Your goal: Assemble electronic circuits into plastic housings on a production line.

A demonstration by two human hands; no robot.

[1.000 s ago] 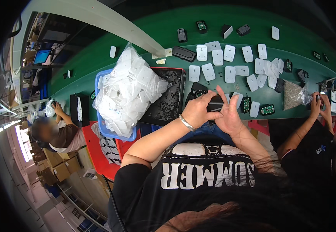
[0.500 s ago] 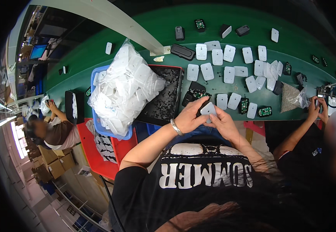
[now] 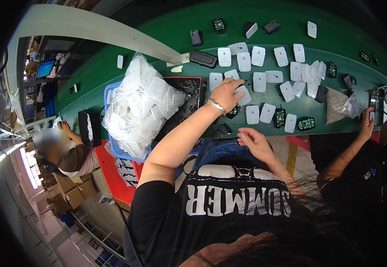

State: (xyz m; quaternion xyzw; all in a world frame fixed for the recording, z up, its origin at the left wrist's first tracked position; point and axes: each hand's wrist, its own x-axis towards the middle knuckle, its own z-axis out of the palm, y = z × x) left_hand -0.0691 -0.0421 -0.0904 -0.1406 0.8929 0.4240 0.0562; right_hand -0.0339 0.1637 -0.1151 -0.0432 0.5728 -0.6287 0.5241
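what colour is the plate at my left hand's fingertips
The plate is white, clearest in the head view.

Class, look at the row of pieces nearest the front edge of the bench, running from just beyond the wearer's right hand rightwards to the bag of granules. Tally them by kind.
White plates: 3
Black cases showing green circuit boards: 2
Total: 5
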